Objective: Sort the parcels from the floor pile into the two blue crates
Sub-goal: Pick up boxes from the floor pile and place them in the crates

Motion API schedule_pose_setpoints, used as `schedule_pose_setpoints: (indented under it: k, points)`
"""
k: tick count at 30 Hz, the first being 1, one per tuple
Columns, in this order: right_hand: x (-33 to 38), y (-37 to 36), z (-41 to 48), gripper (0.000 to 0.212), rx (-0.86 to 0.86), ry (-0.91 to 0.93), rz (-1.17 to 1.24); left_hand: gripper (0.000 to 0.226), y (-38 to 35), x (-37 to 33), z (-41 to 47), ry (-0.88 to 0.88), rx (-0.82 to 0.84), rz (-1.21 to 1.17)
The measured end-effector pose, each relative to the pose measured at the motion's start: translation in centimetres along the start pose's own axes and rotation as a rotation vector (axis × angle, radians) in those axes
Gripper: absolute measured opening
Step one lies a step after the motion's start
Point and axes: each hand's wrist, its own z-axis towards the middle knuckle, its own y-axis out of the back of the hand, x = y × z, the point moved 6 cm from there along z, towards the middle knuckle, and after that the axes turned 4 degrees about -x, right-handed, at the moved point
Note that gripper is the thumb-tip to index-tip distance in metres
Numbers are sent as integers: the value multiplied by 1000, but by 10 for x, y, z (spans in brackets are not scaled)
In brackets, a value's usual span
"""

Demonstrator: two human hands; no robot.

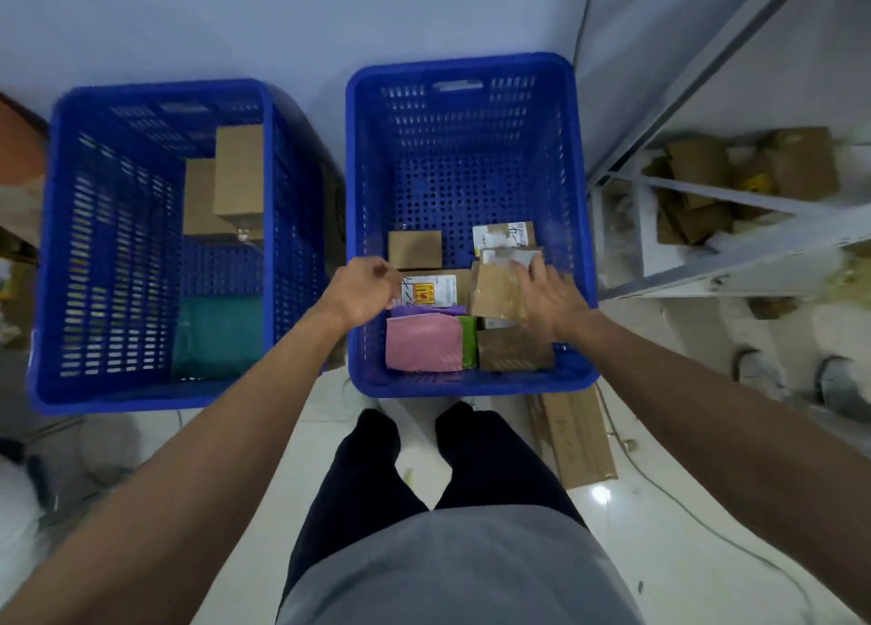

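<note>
Left crate [141,396] and right crate [462,66] both part-filled, the right hand [549,301] grasps a brown parcel [495,294] inside the right crate, the left hand [360,290] curls alongside, its hold unclear, and a flat parcel [579,440] waits on the floor.

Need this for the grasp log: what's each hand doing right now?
Left hand: fingers curled, grip cannot be told.
Right hand: holds the brown parcel.
</note>
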Motion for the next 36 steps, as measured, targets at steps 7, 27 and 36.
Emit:
schedule_pose_setpoints:
  k: [7, 27, 36]
  points:
    - [-12, -62, 66, 83, 105, -6, -134, 17, -48, 32, 54, 50, 68, -56]
    - [39, -132, 93, 91, 105, -28, -80, 30, -100, 51, 109, -21, 62, 188]
    - [30, -125, 89, 90, 112, -119, -184, 25, -90, 51, 115, -91, 46, 287]
